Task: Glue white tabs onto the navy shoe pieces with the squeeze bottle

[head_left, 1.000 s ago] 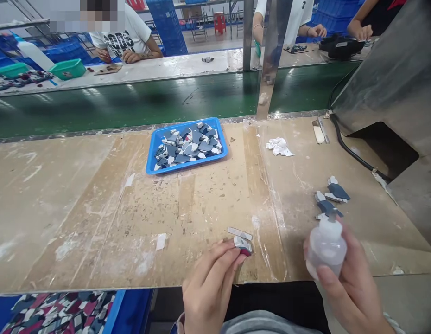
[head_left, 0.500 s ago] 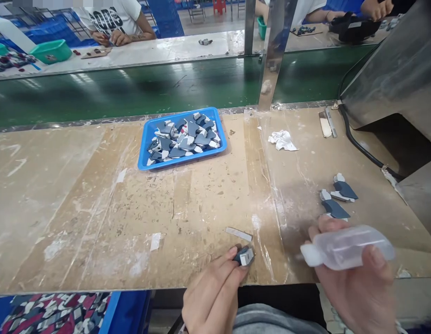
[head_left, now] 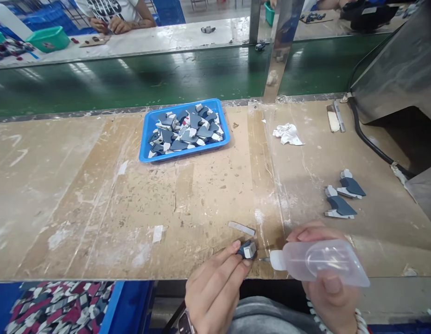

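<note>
Left hand (head_left: 215, 290) pinches a small grey piece (head_left: 246, 249) at the bench edge — right hand (head_left: 328, 278) grips the squeeze bottle (head_left: 316, 260), nozzle just beside it.

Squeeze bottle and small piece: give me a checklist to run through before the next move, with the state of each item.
1. Left hand pinches the small grey-and-white piece at the bench edge: ok.
2. Right hand holds the squeeze bottle on its side: ok.
3. Nozzle tip aimed at the piece: ok; touching it: cannot tell.
4. Liquid left in the bottle: cannot tell.
5. Two finished-looking pieces lie apart, right of the hands: ok.
6. Blue tray holds more pieces: ok.
</note>
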`<state>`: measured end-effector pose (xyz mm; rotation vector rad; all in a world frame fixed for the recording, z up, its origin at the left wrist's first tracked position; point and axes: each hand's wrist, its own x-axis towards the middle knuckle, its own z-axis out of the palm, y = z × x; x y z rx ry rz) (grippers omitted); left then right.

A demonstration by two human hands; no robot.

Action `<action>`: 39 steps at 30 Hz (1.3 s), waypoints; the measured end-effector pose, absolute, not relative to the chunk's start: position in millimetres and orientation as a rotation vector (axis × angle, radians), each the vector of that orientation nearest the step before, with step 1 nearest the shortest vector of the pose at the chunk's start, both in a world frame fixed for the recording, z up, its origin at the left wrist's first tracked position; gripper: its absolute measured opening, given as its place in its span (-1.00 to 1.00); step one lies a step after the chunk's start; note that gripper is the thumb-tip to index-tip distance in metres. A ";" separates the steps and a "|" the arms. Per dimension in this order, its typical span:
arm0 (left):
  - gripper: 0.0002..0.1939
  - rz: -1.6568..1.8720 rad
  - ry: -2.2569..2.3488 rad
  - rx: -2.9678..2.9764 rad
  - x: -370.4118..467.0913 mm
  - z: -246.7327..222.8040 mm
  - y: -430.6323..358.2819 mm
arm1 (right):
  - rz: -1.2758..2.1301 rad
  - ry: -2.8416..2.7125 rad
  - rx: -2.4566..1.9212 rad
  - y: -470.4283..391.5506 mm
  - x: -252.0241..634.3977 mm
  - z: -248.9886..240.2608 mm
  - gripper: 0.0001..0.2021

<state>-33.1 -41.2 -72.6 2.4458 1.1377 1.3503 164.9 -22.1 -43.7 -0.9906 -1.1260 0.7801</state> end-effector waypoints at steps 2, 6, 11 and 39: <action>-0.60 1.372 1.139 2.428 -32.2 -74.0 -41.4 | 0.772 -1.142 -1.011 -21.6 165.4 -42.8 -0.69; -0.63 1.382 1.121 2.428 -30.4 -72.4 -39.9 | 0.787 -1.150 -1.025 -22.2 165.9 -44.5 -0.69; -0.69 1.387 1.078 2.432 -28.6 -67.2 -37.1 | 0.827 -1.077 -1.077 -23.4 166.0 -48.9 -0.71; -0.74 1.257 1.442 2.110 -15.4 -45.2 -34.8 | 0.986 -0.549 -0.984 -9.0 169.2 -44.6 -0.66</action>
